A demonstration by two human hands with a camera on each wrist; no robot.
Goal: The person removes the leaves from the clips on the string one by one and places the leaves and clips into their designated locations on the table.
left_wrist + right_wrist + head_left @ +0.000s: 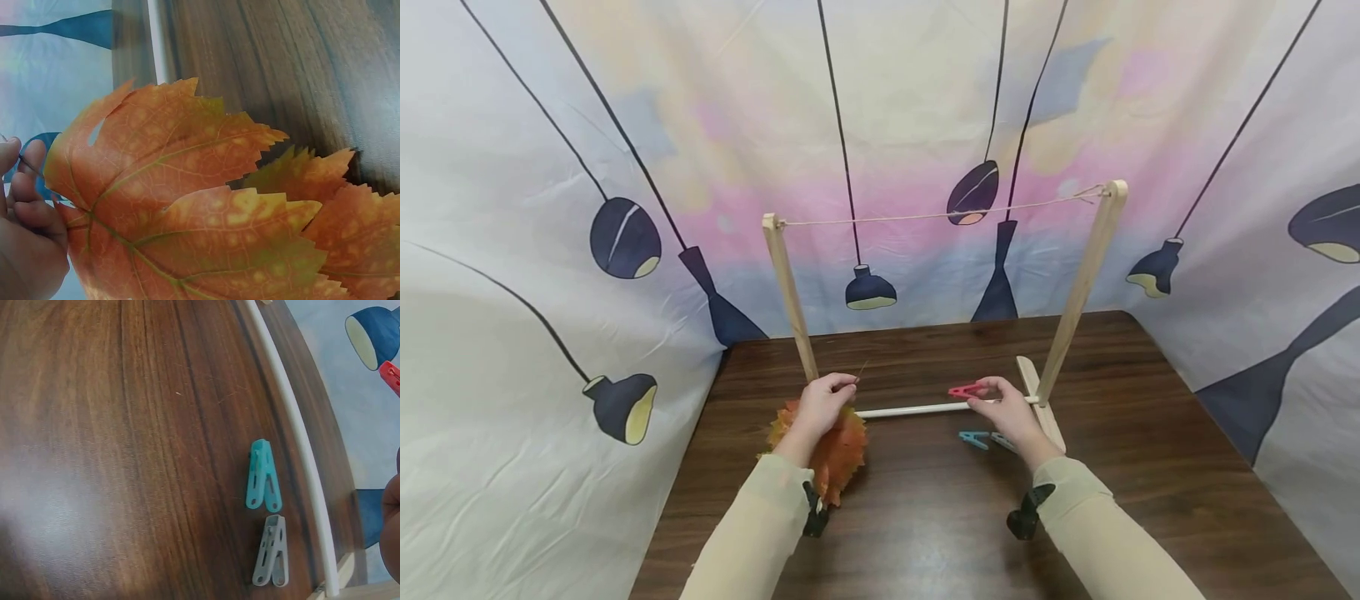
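My left hand point(824, 405) pinches the thin stem of an orange maple leaf point(156, 175), which hangs below the fingers. In the left wrist view the leaf spreads wide, with more orange leaves point(359, 231) behind it. My right hand point(1009, 412) holds a red clothespin point(966, 391) between thumb and fingers; only its tip shows at the right wrist view's edge. On the table under that hand lie a teal clothespin point(264, 475) and a grey clothespin point(271, 551), side by side. Above both hands a string point(910, 218) runs between two wooden posts.
The left post point(790, 296) and right post point(1082, 292) stand on the dark wooden table point(917, 517). A white rod point(913, 411) joins them low down, near a wooden foot point(1051, 427) at the right. Behind hangs a cloth backdrop point(895, 108) printed with lamps.
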